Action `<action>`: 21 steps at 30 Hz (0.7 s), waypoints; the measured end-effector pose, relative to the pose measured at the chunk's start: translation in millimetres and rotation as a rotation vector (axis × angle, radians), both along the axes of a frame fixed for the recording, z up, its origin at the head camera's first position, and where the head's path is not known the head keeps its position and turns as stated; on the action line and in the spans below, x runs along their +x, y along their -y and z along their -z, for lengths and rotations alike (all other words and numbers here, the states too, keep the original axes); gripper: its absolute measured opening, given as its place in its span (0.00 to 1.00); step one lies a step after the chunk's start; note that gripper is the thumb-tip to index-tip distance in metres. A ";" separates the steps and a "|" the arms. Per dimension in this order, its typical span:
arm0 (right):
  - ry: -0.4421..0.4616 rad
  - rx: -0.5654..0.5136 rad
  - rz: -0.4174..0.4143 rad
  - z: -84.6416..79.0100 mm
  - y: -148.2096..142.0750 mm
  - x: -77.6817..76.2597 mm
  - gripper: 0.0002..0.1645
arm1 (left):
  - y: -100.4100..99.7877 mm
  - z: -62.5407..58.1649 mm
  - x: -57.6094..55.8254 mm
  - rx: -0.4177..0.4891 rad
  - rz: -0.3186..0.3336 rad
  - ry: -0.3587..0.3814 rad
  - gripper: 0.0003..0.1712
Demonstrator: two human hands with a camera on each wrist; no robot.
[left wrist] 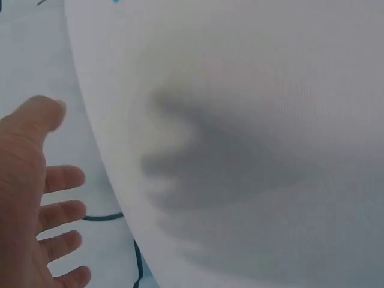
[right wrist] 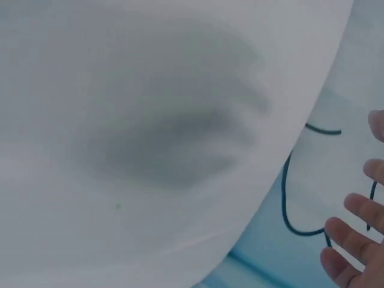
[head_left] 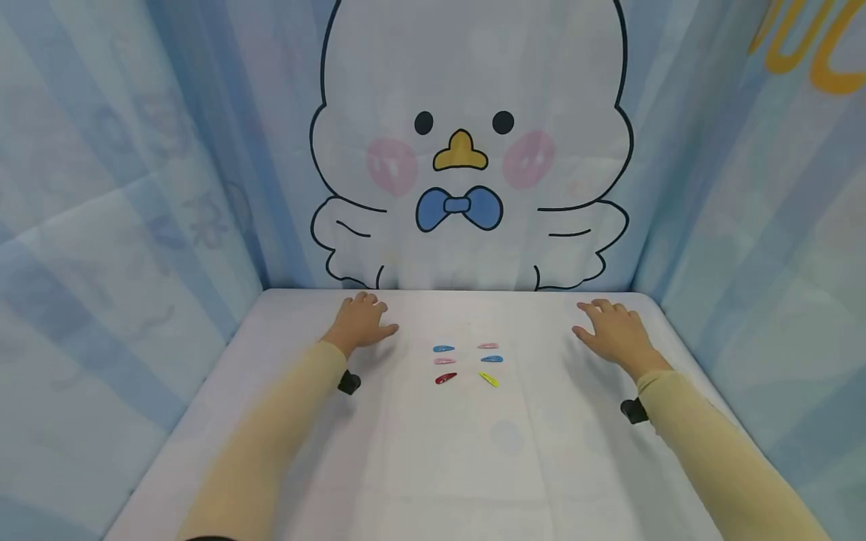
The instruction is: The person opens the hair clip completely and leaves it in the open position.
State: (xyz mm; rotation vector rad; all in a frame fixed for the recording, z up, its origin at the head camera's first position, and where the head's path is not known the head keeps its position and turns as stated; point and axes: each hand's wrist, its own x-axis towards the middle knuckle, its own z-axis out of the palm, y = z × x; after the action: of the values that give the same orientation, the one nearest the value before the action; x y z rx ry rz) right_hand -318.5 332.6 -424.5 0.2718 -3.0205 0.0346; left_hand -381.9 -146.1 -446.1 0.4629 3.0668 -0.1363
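Two short columns of snap hair clips lie on the white table. In the left column are a blue clip point(head_left: 443, 349), a pink clip point(head_left: 444, 361) and a dark red clip point(head_left: 446, 378). On the right are another pink clip point(head_left: 488, 346), another blue clip point(head_left: 492, 359) and a yellow clip point(head_left: 489, 379). My left hand point(head_left: 358, 321) hovers left of the clips, fingers spread and holding nothing. Over the table's right side, my right hand point(head_left: 614, 334) is likewise spread and holds nothing. Both wrist views show the hands' shadows on the tabletop.
The white table point(head_left: 467, 466) ends at a back edge just beyond the hands. Behind it hangs a curtain point(head_left: 467, 83) printed with a chick wearing a bow tie. Blue striped curtains enclose both sides. A small black device point(head_left: 349, 382) sits under the left wrist, another point(head_left: 634, 410) under the right.
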 end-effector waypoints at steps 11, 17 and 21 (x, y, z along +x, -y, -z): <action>-0.064 -0.005 -0.141 21.8 49.0 39.9 0.27 | -38.2 31.7 35.8 0.162 0.065 0.109 0.23; -0.085 -0.034 -0.164 24.9 68.4 57.6 0.25 | -55.6 40.4 54.0 0.301 0.121 0.109 0.19; -0.106 -0.039 -0.188 24.7 76.1 66.8 0.24 | -70.7 41.4 61.0 0.344 0.150 0.116 0.18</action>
State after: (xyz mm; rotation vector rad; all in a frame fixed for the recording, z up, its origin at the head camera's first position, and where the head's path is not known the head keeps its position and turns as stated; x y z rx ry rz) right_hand -251.7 256.5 -449.2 0.5346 -2.8765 0.0908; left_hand -320.9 -75.3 -487.5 0.6887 2.9419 0.4055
